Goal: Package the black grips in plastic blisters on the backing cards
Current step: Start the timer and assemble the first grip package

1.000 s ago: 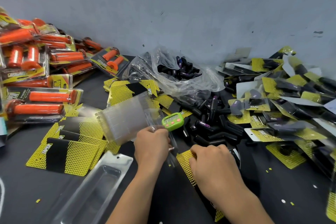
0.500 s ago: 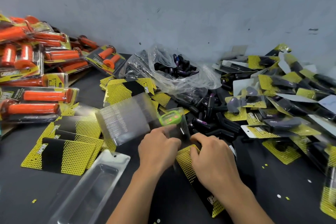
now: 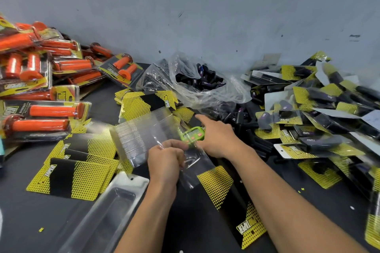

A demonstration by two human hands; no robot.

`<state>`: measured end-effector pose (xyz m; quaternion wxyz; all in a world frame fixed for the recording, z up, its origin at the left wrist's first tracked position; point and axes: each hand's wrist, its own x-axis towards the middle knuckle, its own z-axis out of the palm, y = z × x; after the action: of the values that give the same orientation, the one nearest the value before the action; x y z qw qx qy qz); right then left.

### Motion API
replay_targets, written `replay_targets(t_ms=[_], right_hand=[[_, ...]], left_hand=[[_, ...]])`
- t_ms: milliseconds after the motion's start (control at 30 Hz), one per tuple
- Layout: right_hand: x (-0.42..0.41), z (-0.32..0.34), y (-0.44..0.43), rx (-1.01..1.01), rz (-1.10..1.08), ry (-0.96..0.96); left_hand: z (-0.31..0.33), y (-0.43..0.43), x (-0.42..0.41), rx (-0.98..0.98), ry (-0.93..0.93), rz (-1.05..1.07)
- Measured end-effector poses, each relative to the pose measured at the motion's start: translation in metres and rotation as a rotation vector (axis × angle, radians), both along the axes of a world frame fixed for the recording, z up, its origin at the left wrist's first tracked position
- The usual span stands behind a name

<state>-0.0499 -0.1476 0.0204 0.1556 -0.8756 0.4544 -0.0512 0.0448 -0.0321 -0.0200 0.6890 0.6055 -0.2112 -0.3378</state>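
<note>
My left hand [image 3: 164, 160] grips a clear plastic blister [image 3: 192, 167] that rests on a yellow-and-black backing card [image 3: 222, 189] lying in front of me. My right hand [image 3: 218, 137] is lifted off the card, fingers spread, index finger pointing left, hovering by the loose black grips [image 3: 238, 117]. A stack of clear blisters [image 3: 141, 135] fans out just left of my hands. More backing cards [image 3: 78, 178] lie at the lower left. A clear bag of black grips [image 3: 197, 82] sits against the wall.
A green timer [image 3: 193, 135] lies between my hands. Packaged orange grips [image 3: 41, 96] are piled at the left. Finished black packs [image 3: 312, 113] are heaped at the right. A long empty blister tray [image 3: 111, 207] lies at the lower left. A grey wall closes the back.
My right hand has left the backing card and moved up and forward toward the loose grips, fingers opening. My left hand stayed on the blister. The camera moved slightly.
</note>
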Motion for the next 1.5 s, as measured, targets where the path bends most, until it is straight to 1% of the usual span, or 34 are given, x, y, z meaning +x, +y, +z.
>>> replay_targets(t_ms=[33, 67, 133, 200, 267, 333, 400, 500, 567, 667, 733, 767, 800, 867, 900, 967, 1000, 1033, 1133, 1167, 1200, 1233, 1300, 1367, 1400, 1433, 1467, 1500], right_hand=[[0.006, 0.000, -0.006, 0.020, 0.025, 0.054], [0.008, -0.003, -0.012, 0.037, 0.021, 0.049], [0.007, -0.010, -0.018, 0.049, -0.048, -0.085], [0.006, -0.020, -0.019, 0.018, -0.124, -0.234], [0.009, -0.028, -0.016, -0.058, -0.146, -0.309], [0.015, -0.036, -0.010, -0.159, -0.142, -0.330], [0.020, -0.042, -0.006, -0.258, -0.144, -0.314], [0.023, -0.045, -0.009, -0.294, -0.169, -0.285], [0.023, -0.044, -0.014, -0.269, -0.173, -0.240], [0.018, -0.035, -0.024, -0.176, -0.171, -0.138], [0.010, -0.029, -0.026, -0.147, -0.161, -0.031], [0.005, -0.028, -0.024, -0.142, -0.158, -0.020], [-0.001, -0.026, -0.019, -0.142, -0.161, -0.063], [-0.017, -0.020, -0.001, -0.171, -0.176, -0.250], [-0.027, -0.016, 0.011, -0.226, -0.188, -0.339], [-0.047, -0.010, 0.039, -0.391, -0.222, -0.426], [-0.056, -0.007, 0.055, -0.428, -0.236, -0.415], [-0.063, -0.008, 0.070, -0.400, -0.237, -0.349], [-0.069, -0.019, 0.109, -0.113, -0.181, -0.001], [-0.069, -0.024, 0.117, -0.053, -0.144, 0.083], [-0.068, -0.026, 0.121, -0.032, -0.120, 0.133], [-0.068, -0.026, 0.121, -0.035, -0.115, 0.136], [-0.072, -0.024, 0.113, -0.072, -0.150, 0.112], [-0.078, -0.025, 0.104, -0.116, -0.258, 0.066], [-0.079, -0.027, 0.098, -0.141, -0.322, -0.012], [-0.078, -0.026, 0.092, -0.184, -0.368, -0.130], [-0.077, -0.026, 0.085, -0.262, -0.381, -0.255], [-0.075, -0.027, 0.078, -0.332, -0.367, -0.337]], left_hand=[[0.000, 0.000, -0.001, -0.001, 0.003, 0.005], [-0.001, 0.000, -0.001, 0.008, 0.004, 0.008], [-0.002, -0.001, -0.002, 0.041, -0.003, 0.019], [-0.002, -0.004, 0.000, 0.090, -0.025, 0.033], [-0.003, -0.006, 0.000, 0.131, -0.044, 0.045], [-0.002, -0.006, -0.001, 0.152, -0.060, 0.050], [-0.001, -0.005, -0.002, 0.158, -0.061, 0.054], [0.000, -0.005, -0.001, 0.164, -0.055, 0.084], [0.001, -0.005, -0.001, 0.176, -0.054, 0.089], [0.001, -0.005, -0.001, 0.211, -0.082, 0.047], [-0.001, -0.003, -0.002, 0.248, -0.142, -0.005], [-0.002, -0.003, -0.002, 0.274, -0.178, -0.033], [-0.004, -0.003, -0.003, 0.307, -0.221, -0.061], [-0.007, -0.005, -0.004, 0.355, -0.329, -0.100], [-0.007, -0.005, -0.005, 0.357, -0.387, -0.097], [-0.007, -0.008, -0.007, 0.335, -0.482, -0.060], [-0.007, -0.009, -0.007, 0.317, -0.505, -0.037], [-0.007, -0.010, -0.008, 0.304, -0.513, -0.012], [-0.010, -0.011, -0.010, 0.302, -0.552, 0.044], [-0.011, -0.012, -0.012, 0.311, -0.579, 0.055], [-0.011, -0.012, -0.012, 0.325, -0.605, 0.068], [-0.012, -0.012, -0.013, 0.348, -0.628, 0.081], [-0.012, -0.012, -0.014, 0.406, -0.668, 0.111], [-0.014, -0.011, -0.013, 0.453, -0.701, 0.152], [-0.014, -0.011, -0.013, 0.477, -0.721, 0.170], [-0.013, -0.011, -0.014, 0.500, -0.741, 0.181], [-0.012, -0.011, -0.015, 0.521, -0.760, 0.187], [-0.012, -0.012, -0.016, 0.541, -0.776, 0.189]])
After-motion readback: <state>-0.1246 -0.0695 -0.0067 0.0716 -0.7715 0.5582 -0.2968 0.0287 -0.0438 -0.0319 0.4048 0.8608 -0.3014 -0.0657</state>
